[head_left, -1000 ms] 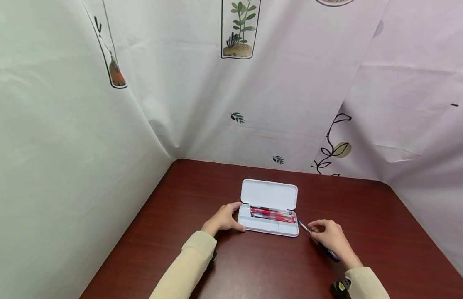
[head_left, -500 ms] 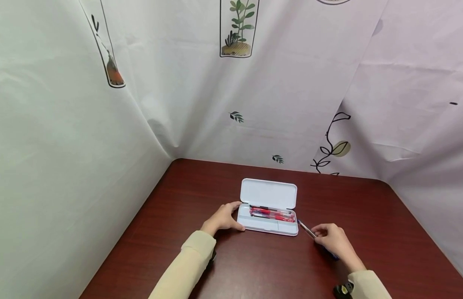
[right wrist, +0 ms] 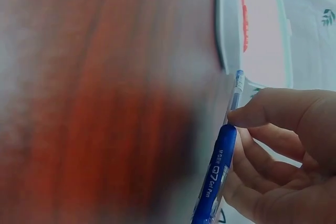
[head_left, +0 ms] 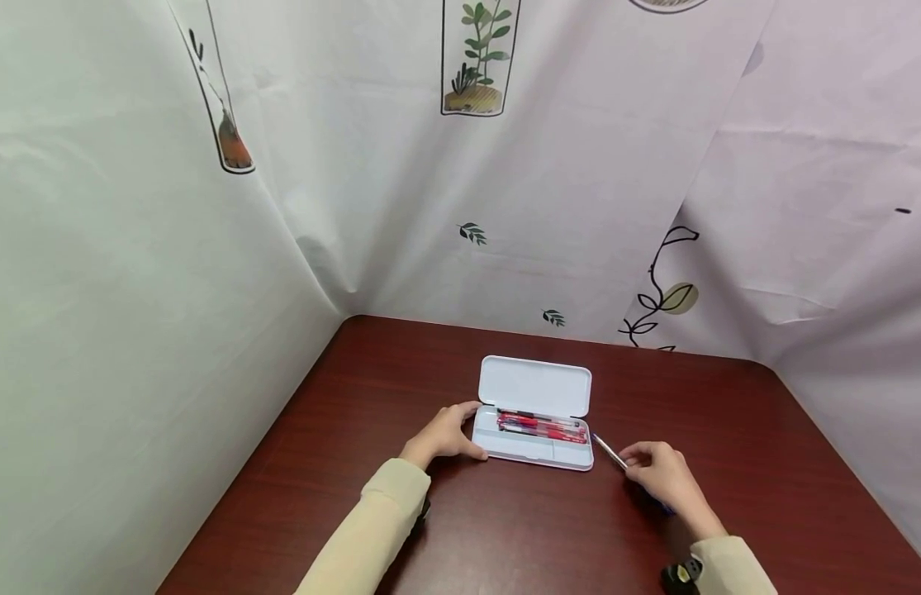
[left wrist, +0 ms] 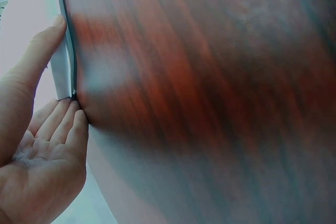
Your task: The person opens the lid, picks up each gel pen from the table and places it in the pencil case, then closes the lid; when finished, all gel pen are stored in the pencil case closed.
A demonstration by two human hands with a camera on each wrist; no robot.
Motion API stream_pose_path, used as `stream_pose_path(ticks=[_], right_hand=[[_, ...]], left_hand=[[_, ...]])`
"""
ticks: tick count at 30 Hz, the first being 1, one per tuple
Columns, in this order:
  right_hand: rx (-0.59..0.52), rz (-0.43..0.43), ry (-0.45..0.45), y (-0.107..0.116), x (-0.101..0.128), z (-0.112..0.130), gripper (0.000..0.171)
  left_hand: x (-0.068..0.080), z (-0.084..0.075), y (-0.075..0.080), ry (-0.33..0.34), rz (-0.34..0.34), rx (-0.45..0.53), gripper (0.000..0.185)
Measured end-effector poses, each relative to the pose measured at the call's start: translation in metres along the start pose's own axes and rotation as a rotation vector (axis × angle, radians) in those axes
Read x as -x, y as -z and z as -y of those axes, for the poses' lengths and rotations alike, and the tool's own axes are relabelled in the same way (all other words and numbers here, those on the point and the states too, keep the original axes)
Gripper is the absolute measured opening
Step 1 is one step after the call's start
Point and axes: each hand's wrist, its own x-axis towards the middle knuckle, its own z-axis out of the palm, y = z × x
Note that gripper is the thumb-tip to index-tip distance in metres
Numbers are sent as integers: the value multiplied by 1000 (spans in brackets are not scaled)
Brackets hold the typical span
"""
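Observation:
A white pencil case (head_left: 514, 455) lies open on the table, its lid (head_left: 534, 386) tilted back. Several pens (head_left: 542, 426), mostly red, lie in its rear compartment. My left hand (head_left: 447, 433) grips the case's left end, thumb on the front edge and fingers behind; the left wrist view shows the thumb against the case wall (left wrist: 62, 72). To the right of the case, my right hand (head_left: 659, 474) pinches a blue gel pen (right wrist: 214, 177) between thumb and fingers. The pen's clear end points toward the case's right corner; in the head view its blue end is partly hidden beneath the hand.
The dark red wooden table (head_left: 519, 529) has rounded far corners. White printed cloth (head_left: 401, 198) hangs behind it and along the left side. A dark wrist device (head_left: 681, 576) sits at the right cuff.
My right hand has shifted slightly back and to the right along the pen, and the pen's clear end has risen a little. The left hand and the case stay put.

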Motion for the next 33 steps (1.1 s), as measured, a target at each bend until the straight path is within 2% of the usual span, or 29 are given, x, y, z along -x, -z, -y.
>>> stream_pose_path(ticks=[9, 20, 33], right_hand=[[-18, -8, 47, 1, -9, 9, 15], [-68, -31, 102, -9, -19, 24, 15], [-114, -11, 127, -20, -37, 42, 17]], left_hand=[[-1, 0, 0, 2, -1, -16, 91], [1, 0, 1, -1, -5, -22, 90], [2, -2, 1, -9, -5, -12, 89]])
